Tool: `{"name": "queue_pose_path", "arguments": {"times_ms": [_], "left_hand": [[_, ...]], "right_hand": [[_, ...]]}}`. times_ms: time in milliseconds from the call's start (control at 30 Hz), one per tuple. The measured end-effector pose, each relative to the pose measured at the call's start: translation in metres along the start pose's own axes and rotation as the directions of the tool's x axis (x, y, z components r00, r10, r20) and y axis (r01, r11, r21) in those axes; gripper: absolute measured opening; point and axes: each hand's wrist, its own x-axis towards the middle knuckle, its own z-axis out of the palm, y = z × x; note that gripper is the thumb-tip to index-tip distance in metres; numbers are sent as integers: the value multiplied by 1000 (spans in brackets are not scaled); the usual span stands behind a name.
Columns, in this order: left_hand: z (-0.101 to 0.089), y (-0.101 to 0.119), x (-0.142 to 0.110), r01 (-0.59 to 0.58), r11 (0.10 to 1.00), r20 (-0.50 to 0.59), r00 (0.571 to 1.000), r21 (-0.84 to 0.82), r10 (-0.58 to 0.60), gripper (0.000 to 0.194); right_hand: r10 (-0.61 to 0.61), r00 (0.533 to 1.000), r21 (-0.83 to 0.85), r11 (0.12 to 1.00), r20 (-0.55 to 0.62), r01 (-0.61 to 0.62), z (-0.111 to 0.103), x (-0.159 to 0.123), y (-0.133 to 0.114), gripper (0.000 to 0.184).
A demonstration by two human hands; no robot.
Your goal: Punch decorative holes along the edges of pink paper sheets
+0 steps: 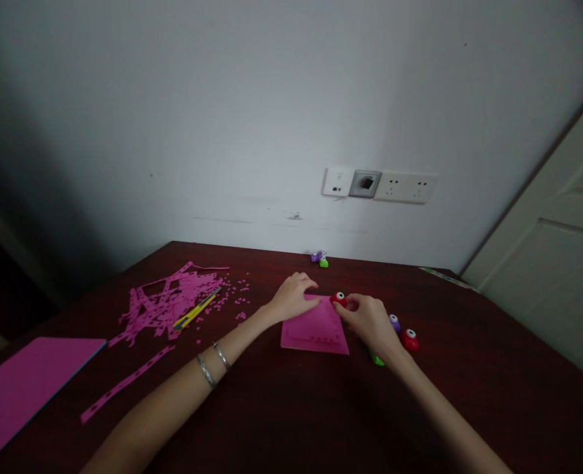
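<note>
Pinching a red craft punch [339,299] between thumb and fingers of the right grip [367,319], at the far right corner of a pink sheet [315,324]. Holding the left grip [290,299] with thumb and fingers spread at the sheet's far left side; unable to tell whether touching it. Wearing two bracelets [206,372] on the left arm. Beside the right wrist on the desk [256,421], with a second red punch [410,340], a purple punch [394,323] and a partly hidden green piece [377,359]. To the left, with tangled pink strips [185,289], a yellow cutter [195,313] and scattered bits.
</note>
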Motion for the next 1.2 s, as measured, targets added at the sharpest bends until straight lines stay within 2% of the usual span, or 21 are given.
{"name": "queue_pose_path", "arguments": {"times_ms": [67, 167, 267, 367, 467, 667, 933, 1200], "left_hand": [[-8, -16, 4, 102, 995, 36, 994, 0, -102, 24], [-17, -42, 5, 235, 971, 213, 947, 51, -240, 20], [-22, -61, 3, 269, 961, 363, 891, 59, -272, 28], [-21, -68, 2, 268, 962, 450, 853, 59, -265, 38], [-18, -71, 2, 277, 957, 459, 842, 84, -284, 42], [-14, -75, 3, 299, 951, 433, 849, 80, -303, 50], [-13, -78, 6, 266, 963, 475, 842, 48, -256, 45], [-8, -85, 5, 318, 948, 470, 835, 12, -286, 55]], "right_hand": [[25, 999, 3, 1000, 20, -25, -6, -4, 1, 27], [32, 998, -9, 999, 48, -32, -10, -13, 3, 26], [-10, 995, 26, 1000, 95, 8, -6, -25, 5, 25], [-51, 988, 84, 996, 146, 39, 3, -34, 7, 26], [-65, 983, 109, 993, 172, 46, 10, -39, 7, 27], [-89, 973, 170, 984, 213, 52, 11, -44, 3, 26], [-65, 967, 112, 993, 245, 39, 21, -43, 12, 30], [-60, 966, 105, 994, 252, 35, 26, -43, 17, 30]]}}
